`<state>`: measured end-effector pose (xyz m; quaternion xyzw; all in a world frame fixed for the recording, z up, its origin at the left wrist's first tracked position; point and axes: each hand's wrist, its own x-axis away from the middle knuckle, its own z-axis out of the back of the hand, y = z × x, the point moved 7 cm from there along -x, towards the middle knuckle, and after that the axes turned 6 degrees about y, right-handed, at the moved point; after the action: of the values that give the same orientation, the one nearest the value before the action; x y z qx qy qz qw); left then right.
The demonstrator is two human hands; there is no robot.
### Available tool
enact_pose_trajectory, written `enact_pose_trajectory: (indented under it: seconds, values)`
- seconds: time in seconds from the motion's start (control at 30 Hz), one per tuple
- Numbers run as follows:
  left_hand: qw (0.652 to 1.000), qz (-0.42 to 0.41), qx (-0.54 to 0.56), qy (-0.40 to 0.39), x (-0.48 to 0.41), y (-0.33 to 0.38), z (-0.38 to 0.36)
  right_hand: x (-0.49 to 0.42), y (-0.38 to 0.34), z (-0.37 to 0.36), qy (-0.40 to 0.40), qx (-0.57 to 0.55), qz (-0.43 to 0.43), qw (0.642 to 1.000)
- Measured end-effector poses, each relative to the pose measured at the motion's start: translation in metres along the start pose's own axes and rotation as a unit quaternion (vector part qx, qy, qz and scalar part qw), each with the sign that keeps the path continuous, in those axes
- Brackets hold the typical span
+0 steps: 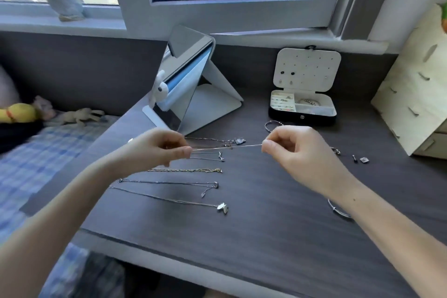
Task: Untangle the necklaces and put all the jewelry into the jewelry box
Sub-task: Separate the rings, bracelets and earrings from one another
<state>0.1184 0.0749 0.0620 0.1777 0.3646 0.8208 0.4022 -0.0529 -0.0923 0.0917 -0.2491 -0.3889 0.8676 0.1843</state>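
Hands held up over a dark desk (266,237), seen from the wearer's own head, with a thin chain (227,147) stretched between them. Left hand (162,146) pinches one end between thumb and forefinger, the other fingers curled under. Right hand (297,150) pinches the other end the same way. Neither hand is spread: both are closed narrow on the chain and hold nothing else. The chain is clear of the desk and drawn nearly straight, its long axis running left to right across the view.

Below and behind the chain, on the left half of the desk, several necklaces (186,170) lie in separate rows, each also laid left to right with its pendant toward the right end. They look untangled, none crossing another as far as can be seen, though the ones nearest the left hand are partly hidden by it.

Box (302,118) sits open at the back right of the desk, lid upright with a few earrings (287,73) pinned to it, tray partly filled. It lies beyond the right hand and a little to its right — so the right hand is the nearer one, and the likely next move carries the chain forward and rightward into the tray. One bangle (266,128) lies between the right hand and the box. Another shows beside the right forearm, and small pieces (363,159) sit well off to the right.
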Motion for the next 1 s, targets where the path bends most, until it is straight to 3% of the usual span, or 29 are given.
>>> enact_pose_trajectory:
  seconds: [0.13,0.37,0.77,1.0]
  values:
    - [0.994,0.056,-0.067,0.060,0.000,-0.045,0.037,-0.007,0.009,-0.035,-0.006,0.122,0.025,0.992]
    - [0.961,0.038,-0.268,0.055,-0.004,-0.067,0.047,-0.017,0.013,-0.083,-0.026,0.253,0.081,0.964]
    - [0.936,0.023,-0.351,0.010,-0.004,-0.061,0.042,-0.003,0.018,-0.064,0.048,0.309,0.174,0.934]
    - [0.938,-0.071,-0.324,0.096,-0.010,0.000,0.023,0.032,0.038,0.000,0.093,0.357,0.136,0.919]
